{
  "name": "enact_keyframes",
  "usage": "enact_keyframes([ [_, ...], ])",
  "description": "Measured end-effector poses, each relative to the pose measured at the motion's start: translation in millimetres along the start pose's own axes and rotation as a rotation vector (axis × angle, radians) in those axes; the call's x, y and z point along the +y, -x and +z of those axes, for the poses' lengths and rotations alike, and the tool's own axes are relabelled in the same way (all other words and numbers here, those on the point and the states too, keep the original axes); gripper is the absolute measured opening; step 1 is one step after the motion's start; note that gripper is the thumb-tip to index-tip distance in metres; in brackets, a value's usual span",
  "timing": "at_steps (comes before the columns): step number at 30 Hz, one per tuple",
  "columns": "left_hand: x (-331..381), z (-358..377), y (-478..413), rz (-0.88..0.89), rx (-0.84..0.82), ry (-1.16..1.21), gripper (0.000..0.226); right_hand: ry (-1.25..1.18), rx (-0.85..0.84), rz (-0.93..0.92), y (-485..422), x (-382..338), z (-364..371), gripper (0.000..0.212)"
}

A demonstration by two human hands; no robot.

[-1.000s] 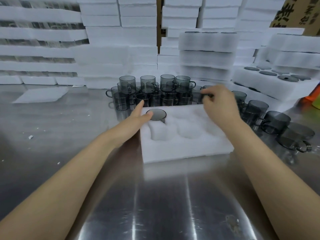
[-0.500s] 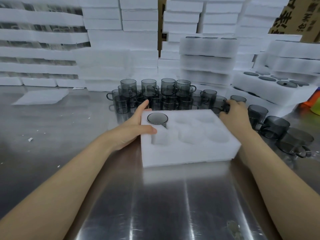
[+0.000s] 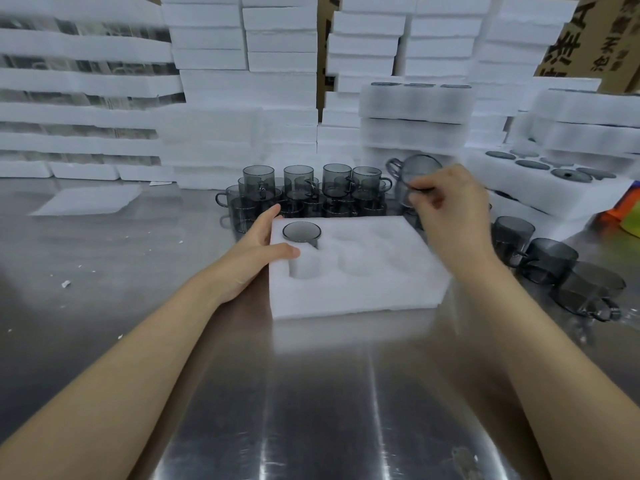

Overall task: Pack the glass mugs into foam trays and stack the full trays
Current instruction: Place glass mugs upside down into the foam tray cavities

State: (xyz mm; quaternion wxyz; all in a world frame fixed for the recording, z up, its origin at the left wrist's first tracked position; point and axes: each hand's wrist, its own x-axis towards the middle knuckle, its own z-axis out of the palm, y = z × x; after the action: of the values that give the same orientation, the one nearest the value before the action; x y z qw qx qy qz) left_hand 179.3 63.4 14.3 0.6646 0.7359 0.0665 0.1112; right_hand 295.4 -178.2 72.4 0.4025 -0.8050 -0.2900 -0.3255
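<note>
A white foam tray [image 3: 356, 296] lies on the steel table in front of me. One smoky glass mug [image 3: 301, 233] sits in its far-left pocket; the other pockets I can see hold nothing. My left hand [image 3: 256, 251] grips the tray's left edge, thumb on top. My right hand [image 3: 450, 209] pinches the rim of a second glass mug [image 3: 415, 171], held tilted in the air above the tray's far-right corner. A cluster of stacked mugs [image 3: 311, 192] stands just behind the tray.
Several more mugs [image 3: 554, 268] lie on their sides to the right. Filled foam trays [image 3: 540, 181] are stacked at the right and back, with tall walls of foam blocks [image 3: 242, 98] behind. A loose foam sheet [image 3: 90, 199] lies at the far left.
My right hand has lifted a mug from the table beside the tray's far-right corner and raised it. My left hand stays on the tray's left edge.
</note>
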Motion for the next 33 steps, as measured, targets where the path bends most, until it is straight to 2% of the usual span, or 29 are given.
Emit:
enact_keyframes([
  [2,-0.1,0.0,-0.3,-0.001,-0.005,-0.007,0.097,-0.092,-0.022,-0.197,10.9,-14.3,7.6,0.009],
  [5,-1.1,-0.3,-1.0,-0.002,-0.013,-0.021,0.095,-0.004,-0.106,-0.490,25.8,-20.9,15.7,0.006],
  [8,-2.4,-1.4,-2.2,-0.003,-0.015,-0.013,0.091,0.051,-0.165,-0.582,26.7,-18.0,18.1,0.009],
  [13,-3.3,-2.3,-3.1,0.003,-0.028,-0.011,0.092,0.046,-0.146,-0.598,27.3,-17.0,18.9,0.011],
  [20,-6.4,-4.2,-6.0,0.012,-0.034,-0.017,0.081,0.044,-0.144,-0.599,27.4,-18.0,20.2,0.010],
  [25,-7.6,-4.3,-6.9,0.018,-0.037,-0.026,0.074,-0.062,-0.267,-0.453,27.8,-13.8,23.6,0.013],
  [29,-8.6,-5.1,-7.5,0.020,-0.035,-0.048,0.071,-0.139,-0.227,-0.377,26.3,-12.8,23.8,0.024],
  [33,-9.1,-5.3,-7.2,0.020,-0.039,-0.054,0.067,-0.097,-0.242,-0.298,24.6,-10.3,25.0,0.029],
])
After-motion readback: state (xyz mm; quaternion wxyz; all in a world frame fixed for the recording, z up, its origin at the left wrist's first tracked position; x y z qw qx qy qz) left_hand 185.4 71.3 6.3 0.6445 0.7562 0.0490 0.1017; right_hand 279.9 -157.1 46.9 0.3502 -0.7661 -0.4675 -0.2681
